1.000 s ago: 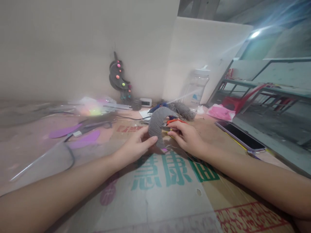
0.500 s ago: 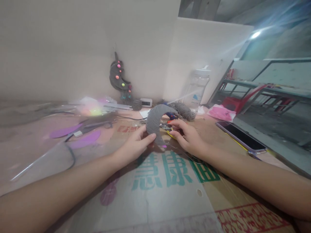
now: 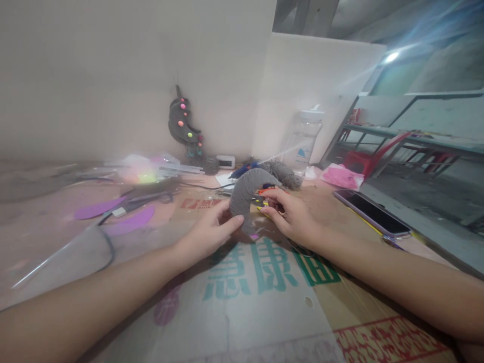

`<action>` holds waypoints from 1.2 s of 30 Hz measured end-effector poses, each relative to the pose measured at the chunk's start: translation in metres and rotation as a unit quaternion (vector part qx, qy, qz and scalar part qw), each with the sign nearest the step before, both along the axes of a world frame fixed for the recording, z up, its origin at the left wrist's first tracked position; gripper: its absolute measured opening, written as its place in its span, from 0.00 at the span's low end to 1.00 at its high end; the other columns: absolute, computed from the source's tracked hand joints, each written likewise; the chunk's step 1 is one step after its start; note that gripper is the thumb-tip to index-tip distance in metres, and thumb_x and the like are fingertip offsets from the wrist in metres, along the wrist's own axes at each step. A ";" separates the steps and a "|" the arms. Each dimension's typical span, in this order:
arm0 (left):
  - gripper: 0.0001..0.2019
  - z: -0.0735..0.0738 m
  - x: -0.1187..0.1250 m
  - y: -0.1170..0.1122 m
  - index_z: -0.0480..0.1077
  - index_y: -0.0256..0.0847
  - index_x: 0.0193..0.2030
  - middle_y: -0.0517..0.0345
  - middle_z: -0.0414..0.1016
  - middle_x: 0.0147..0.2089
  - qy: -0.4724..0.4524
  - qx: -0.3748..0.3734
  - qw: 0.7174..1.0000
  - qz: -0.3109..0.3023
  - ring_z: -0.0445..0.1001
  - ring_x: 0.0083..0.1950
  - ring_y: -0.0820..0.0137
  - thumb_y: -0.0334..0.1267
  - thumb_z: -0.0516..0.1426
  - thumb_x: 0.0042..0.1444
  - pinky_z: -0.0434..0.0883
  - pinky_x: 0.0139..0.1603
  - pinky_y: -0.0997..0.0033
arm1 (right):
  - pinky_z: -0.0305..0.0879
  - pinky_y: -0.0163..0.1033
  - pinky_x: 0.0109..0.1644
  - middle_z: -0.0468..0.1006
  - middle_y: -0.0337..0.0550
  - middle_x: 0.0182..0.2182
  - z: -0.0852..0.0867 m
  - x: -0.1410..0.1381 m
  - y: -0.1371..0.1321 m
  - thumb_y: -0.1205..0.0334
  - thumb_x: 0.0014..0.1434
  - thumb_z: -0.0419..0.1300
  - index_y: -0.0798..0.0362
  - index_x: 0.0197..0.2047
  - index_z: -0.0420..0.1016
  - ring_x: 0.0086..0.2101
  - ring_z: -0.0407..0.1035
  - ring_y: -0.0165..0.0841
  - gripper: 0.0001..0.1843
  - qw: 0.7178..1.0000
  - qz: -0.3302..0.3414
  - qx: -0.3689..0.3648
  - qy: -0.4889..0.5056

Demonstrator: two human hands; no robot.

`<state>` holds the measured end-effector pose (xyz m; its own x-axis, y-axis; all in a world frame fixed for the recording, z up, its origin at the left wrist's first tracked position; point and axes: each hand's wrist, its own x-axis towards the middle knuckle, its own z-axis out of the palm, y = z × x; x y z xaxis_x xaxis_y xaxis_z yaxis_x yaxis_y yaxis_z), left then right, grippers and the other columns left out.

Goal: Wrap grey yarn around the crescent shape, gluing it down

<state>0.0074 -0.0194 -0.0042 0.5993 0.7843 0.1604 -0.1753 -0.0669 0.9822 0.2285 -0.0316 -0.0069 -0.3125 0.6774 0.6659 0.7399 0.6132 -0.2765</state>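
My left hand [image 3: 215,224] grips a crescent wrapped in grey yarn [image 3: 242,194], thumb on its near face, and holds it above the cardboard. A small purple bit [image 3: 254,236] shows at its lower tip. My right hand [image 3: 289,209] is beside the crescent's open inner side, with bent fingers and the thumb drawn toward the index finger. What lies between those fingertips is too small and blurred to name. Orange and yellow pieces [image 3: 260,208] show around the fingertips. A loose strand hangs under the right wrist. Behind the crescent lies a bundle of grey yarn [image 3: 283,174].
A finished-looking grey crescent with coloured balls [image 3: 183,121] hangs on the wall. Farther back stand a clear bottle [image 3: 304,138] and a small white device [image 3: 226,161]. A phone [image 3: 372,212] and pink packet [image 3: 342,176] lie right; purple cutouts [image 3: 100,207] and a cable lie left.
The crescent has turned slightly in my left hand, and its upper arm now slopes down to the right. My right fingertips have shifted a little lower and left. The camera view has shifted slightly.
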 end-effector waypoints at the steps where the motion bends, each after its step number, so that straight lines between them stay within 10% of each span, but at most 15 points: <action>1: 0.22 0.000 0.000 0.000 0.68 0.36 0.54 0.46 0.78 0.49 0.002 0.005 1.000 0.001 0.81 0.35 0.64 0.43 0.62 0.55 0.79 0.39 0.60 | 0.71 0.39 0.39 0.81 0.47 0.41 0.000 0.000 0.000 0.59 0.65 0.57 0.52 0.52 0.70 0.36 0.76 0.35 0.13 1.000 -0.001 0.001 -0.001; 13: 0.15 0.003 -0.001 0.001 0.70 0.36 0.45 0.53 0.80 0.39 -0.015 0.022 0.999 0.026 0.77 0.31 0.70 0.41 0.64 0.54 0.72 0.29 0.74 | 0.69 0.41 0.41 0.81 0.46 0.39 0.005 -0.001 -0.001 0.61 0.65 0.56 0.52 0.49 0.72 0.36 0.75 0.36 0.11 0.999 -0.001 0.006 -0.038; 36: 0.23 0.002 -0.001 -0.001 0.68 0.38 0.55 0.48 0.79 0.46 -0.007 -0.012 1.000 -0.018 0.81 0.31 0.66 0.44 0.63 0.56 0.76 0.35 0.66 | 0.72 0.44 0.47 0.82 0.49 0.43 0.004 0.000 0.002 0.63 0.65 0.56 0.53 0.49 0.74 0.42 0.77 0.39 0.11 0.997 0.002 0.050 -0.061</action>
